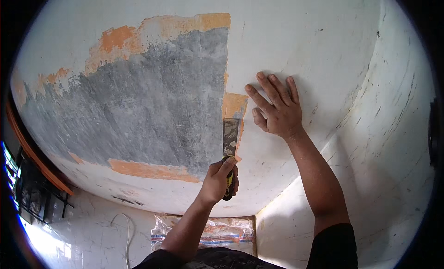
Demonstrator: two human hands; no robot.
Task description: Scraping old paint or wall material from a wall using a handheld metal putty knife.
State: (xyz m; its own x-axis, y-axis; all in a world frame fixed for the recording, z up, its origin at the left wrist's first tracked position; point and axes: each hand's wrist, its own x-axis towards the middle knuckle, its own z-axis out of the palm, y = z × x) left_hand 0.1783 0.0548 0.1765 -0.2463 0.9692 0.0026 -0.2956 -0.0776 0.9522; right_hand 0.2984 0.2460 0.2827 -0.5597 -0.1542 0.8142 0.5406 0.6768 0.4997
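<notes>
My left hand (221, 180) grips the black and yellow handle of a putty knife (230, 139), thumb laid along the top. Its flat metal blade points up the wall and lies against the right edge of a bare grey patch (156, 95). Just above the blade tip is a strip of exposed orange paint (234, 105). To the right, my right hand (279, 104) rests on the white painted wall (277, 36) with fingers spread, holding nothing. Ragged orange paint (119, 38) borders the grey patch along its top, and more shows along its bottom.
A plastic sack (229, 231) with scraps on it lies on the tiled floor (93, 231) at the wall's foot. A white cable (129, 231) runs beside it. An adjoining wall (385, 158) meets this one at right. An orange-brown frame (38, 161) stands at left.
</notes>
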